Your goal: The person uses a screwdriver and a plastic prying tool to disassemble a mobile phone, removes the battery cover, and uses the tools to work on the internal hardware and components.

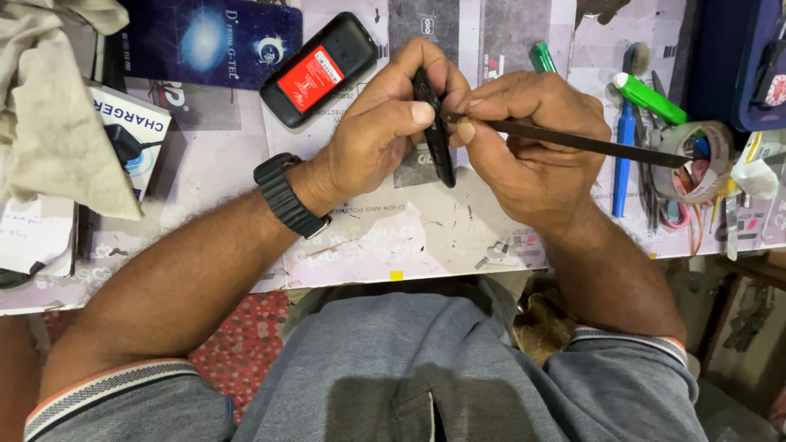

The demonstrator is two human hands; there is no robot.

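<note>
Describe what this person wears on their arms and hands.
Both hands, the left hand and the right hand, are bare: no gloves, and no rings show. A black wristwatch with a wide ribbed strap sits on the left wrist. The forearms are uncovered. Short grey-blue sleeves end above the elbows in striped cuffs, banded white, dark and orange-red.

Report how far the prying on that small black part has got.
Done: the black phone lies on the table, label up. In hand: left hand grips the narrow black part edge-on; right hand presses the thin metal tool against it. Left: no gap visible yet.
</note>
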